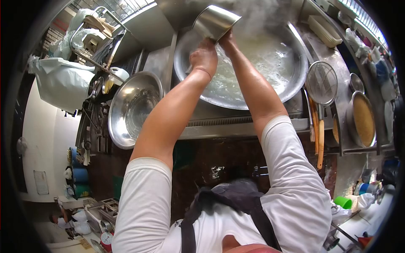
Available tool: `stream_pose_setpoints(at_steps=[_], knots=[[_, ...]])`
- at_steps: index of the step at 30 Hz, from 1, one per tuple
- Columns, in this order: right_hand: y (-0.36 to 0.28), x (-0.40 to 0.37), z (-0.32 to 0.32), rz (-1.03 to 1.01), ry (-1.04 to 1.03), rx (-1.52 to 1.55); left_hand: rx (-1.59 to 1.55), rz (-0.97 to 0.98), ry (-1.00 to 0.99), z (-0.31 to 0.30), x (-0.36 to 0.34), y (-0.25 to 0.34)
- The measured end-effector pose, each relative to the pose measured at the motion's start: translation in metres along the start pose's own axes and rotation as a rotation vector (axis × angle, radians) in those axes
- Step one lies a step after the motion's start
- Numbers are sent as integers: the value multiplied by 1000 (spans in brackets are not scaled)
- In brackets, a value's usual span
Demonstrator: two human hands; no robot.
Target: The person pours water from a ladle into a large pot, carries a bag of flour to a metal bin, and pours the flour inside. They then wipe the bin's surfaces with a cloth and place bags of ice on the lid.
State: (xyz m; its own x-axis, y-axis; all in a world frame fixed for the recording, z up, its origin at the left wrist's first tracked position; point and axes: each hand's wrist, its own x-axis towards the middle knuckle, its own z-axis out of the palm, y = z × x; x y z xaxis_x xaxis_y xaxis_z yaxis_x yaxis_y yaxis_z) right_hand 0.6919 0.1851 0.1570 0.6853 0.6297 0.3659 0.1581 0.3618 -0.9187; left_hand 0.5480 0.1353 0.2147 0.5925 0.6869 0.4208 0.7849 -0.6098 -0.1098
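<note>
In the head view, both hands are up at the far side of the stove, together on one shiny metal pot (215, 23) that's tipped over the big wide pan (300, 67). The left hand (204, 56) is curled tight at the pot's lower edge, and the right hand (228, 39) is right beside it on the other side. Its fingers are mostly tucked out of sight, but I'd say it's clamped on too.

Looks to me like the step in hand is tilting that pot over the pale, bubbly liquid (274, 63), maybe emptying or scooping. Can't tell which, since the inside of the pot faces away and I can't see anything running out. There's a fair bit of steam (270, 19) back there as well.

IMO the next move calls for a firm two-handed grip, a slow controlled tilt and keeping those bare forearms off the hot rim.

Off to the left there's a big steel bowl (126, 114), well apart from the hands, and on the right a mesh strainer (321, 82) sits just beside the pan, handle pointing back toward the person.
</note>
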Motion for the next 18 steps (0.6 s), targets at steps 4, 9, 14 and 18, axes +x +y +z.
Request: stream_pose_setpoints(at_steps=[4, 9, 14, 18], knots=[[14, 12, -4, 1, 21, -45, 302, 24, 120, -3, 4, -5], [25, -43, 11, -34, 29, 186, -106, -110, 88, 21, -21, -58], [59, -145, 65, 444, -132, 135, -599, -533, -142, 35, -129, -162], [88, -192, 158, 618, -477, 167, -742, -755, 74, 79, -281, -267]])
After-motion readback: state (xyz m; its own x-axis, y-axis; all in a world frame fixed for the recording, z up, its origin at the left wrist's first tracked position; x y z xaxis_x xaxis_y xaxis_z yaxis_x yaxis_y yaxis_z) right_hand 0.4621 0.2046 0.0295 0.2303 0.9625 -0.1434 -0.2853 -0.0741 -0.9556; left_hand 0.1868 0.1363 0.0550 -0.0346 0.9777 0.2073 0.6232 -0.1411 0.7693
